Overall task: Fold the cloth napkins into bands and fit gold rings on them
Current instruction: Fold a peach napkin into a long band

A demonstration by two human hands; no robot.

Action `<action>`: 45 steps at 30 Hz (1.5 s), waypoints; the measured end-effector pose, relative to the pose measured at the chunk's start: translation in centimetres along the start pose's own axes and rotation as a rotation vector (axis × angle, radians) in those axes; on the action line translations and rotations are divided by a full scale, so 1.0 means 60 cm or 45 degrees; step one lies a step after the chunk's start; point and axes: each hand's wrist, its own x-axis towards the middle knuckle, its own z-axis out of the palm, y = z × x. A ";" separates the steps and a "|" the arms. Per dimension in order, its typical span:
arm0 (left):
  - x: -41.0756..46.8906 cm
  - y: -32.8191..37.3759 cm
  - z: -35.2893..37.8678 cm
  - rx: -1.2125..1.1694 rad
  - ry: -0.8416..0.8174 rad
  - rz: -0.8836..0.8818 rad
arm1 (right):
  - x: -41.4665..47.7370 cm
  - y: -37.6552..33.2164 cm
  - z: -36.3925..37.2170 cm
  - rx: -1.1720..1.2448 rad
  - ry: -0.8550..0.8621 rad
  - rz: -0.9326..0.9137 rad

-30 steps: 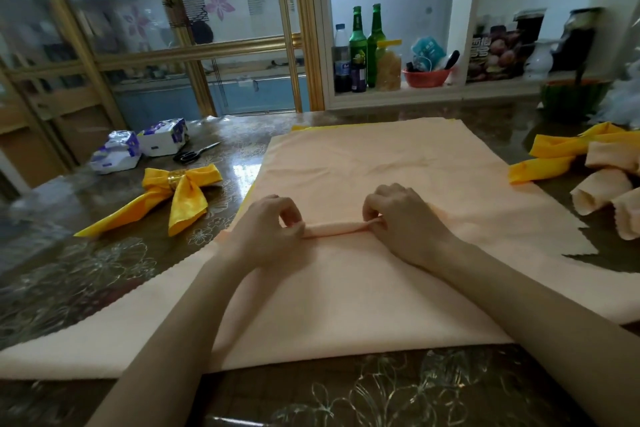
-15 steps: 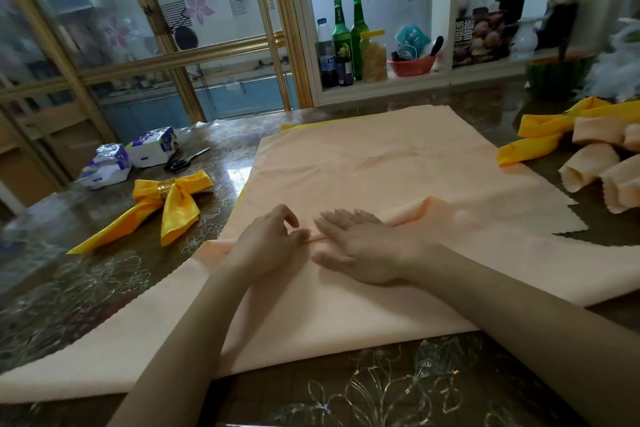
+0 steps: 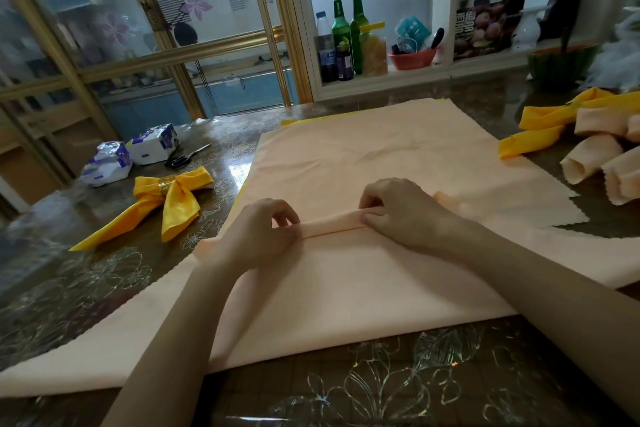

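Observation:
A large peach napkin (image 3: 363,156) lies spread across the table, with a narrow rolled fold (image 3: 332,222) raised across its middle. My left hand (image 3: 263,232) pinches the left end of that fold, thumb and fingers curled round it. My right hand (image 3: 401,211) grips the right end the same way. A yellow napkin (image 3: 173,204) shaped as a bow with a gold ring (image 3: 165,183) at its centre lies to the left. More yellow cloth (image 3: 540,128) and peach rolled napkins (image 3: 595,156) sit at the right.
Two tissue packs (image 3: 138,152) and scissors (image 3: 185,158) lie at the far left. Bottles (image 3: 346,35), a jar and a red bowl (image 3: 412,59) stand on the back ledge. A green basket (image 3: 557,66) is at the far right. The glossy patterned table (image 3: 398,388) shows below the napkin.
My right hand lay flat on the cloth half a second ago; both hands now curl round the fold again, which has rolled a little farther up the napkin.

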 end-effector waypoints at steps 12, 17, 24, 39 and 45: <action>-0.006 0.012 0.002 0.081 -0.196 -0.136 | -0.029 -0.046 -0.005 -0.447 -0.278 -0.224; -0.003 0.020 -0.002 -0.031 -0.355 -0.232 | -0.017 -0.058 0.027 -0.344 0.038 -0.239; -0.001 0.018 -0.001 0.179 -0.405 -0.222 | -0.022 -0.051 0.055 -0.285 -0.507 -0.049; -0.072 0.027 -0.016 0.436 -0.039 0.067 | -0.077 -0.021 -0.018 -0.239 0.021 -0.131; -0.111 0.041 -0.009 0.338 -0.095 0.035 | -0.111 -0.022 -0.015 -0.200 -0.185 -0.152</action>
